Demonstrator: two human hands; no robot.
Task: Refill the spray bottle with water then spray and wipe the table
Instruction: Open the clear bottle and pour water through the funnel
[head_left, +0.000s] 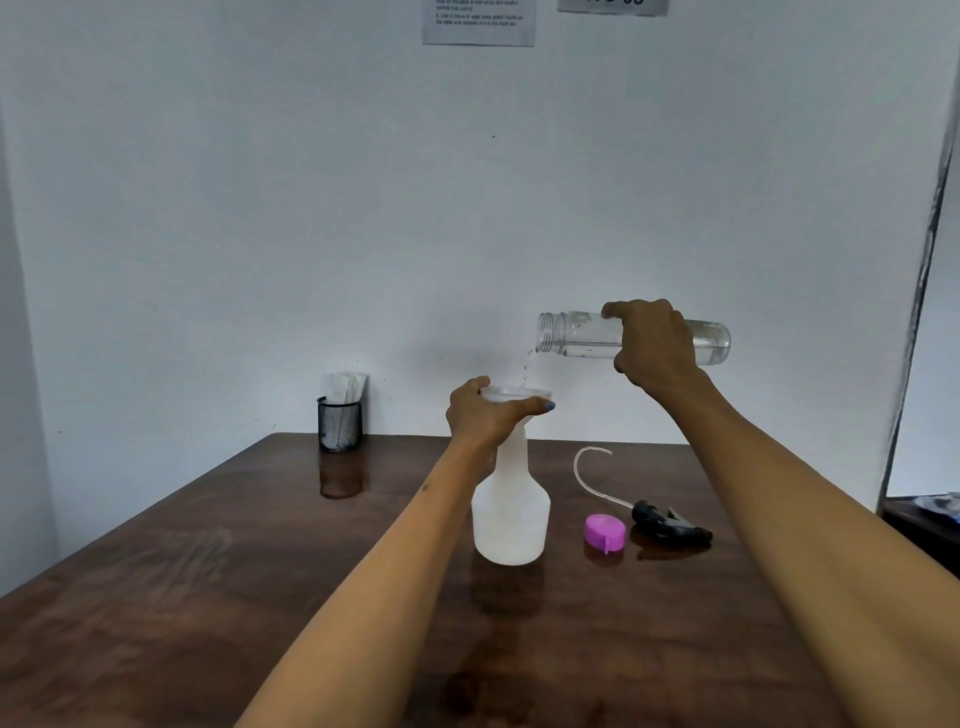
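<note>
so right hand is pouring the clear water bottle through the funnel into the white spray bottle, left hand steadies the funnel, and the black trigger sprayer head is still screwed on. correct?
Not quite. The head view shows the black trigger sprayer head is off, lying on the brown wooden table beside the round purple cap. The rest holds: right hand tilts the clear water bottle, left hand steadies the translucent funnel on the white plastic spray bottle.
</note>
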